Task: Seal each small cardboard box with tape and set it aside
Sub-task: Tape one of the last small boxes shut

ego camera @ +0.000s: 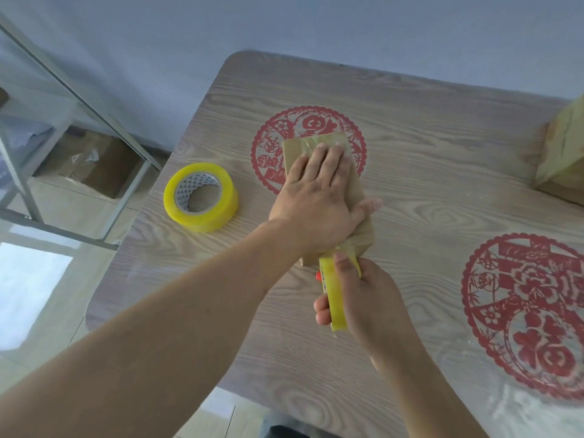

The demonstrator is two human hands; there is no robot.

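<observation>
A small brown cardboard box [292, 153] lies on the wooden table [426, 128], over a red paper-cut circle. My left hand [316, 197] presses flat on its top, fingers straight, over a strip of clear tape. At the box's near end my right hand [363, 298] grips a yellow tape roll [335, 295] seen edge-on, with tape running from it onto the box. A small red part shows beside that roll. A second yellow tape roll [200, 197] lies flat on the table to the left.
Another taped cardboard box [562, 153] stands at the table's far right edge. A second red paper-cut circle [531, 314] decorates the table at right. Left of the table a metal shelf frame [79, 99] holds a brown carton [91, 165].
</observation>
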